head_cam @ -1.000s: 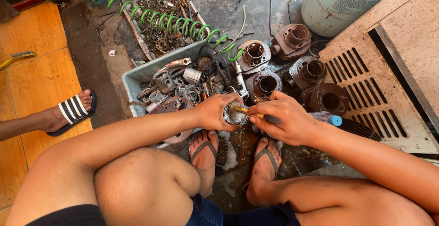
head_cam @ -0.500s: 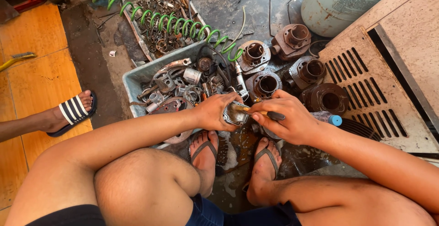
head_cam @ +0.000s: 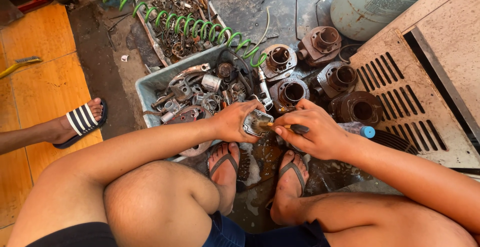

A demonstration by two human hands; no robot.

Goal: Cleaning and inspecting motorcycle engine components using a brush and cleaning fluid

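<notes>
I squat over a wet, dirty floor. My left hand [head_cam: 235,122] grips a small grey metal engine part [head_cam: 256,122] with a hollow middle, held above my feet. My right hand [head_cam: 312,134] is closed on a dark-handled brush [head_cam: 295,127], and its bristle end touches the part's hollow. Both hands are close together, just in front of a grey plastic tub [head_cam: 145,89] heaped with metal parts.
Several rusty engine cylinders [head_cam: 292,93] stand on the floor beyond my hands. A green coiled hose [head_cam: 192,27] lies across a tray of scrap parts. A slotted metal panel [head_cam: 415,102] and a pale tank [head_cam: 370,0] are on the right. Another person's sandalled foot [head_cam: 80,119] rests at left.
My hands stay together on the part. The right hand has shifted slightly, moving the brush against the part.
</notes>
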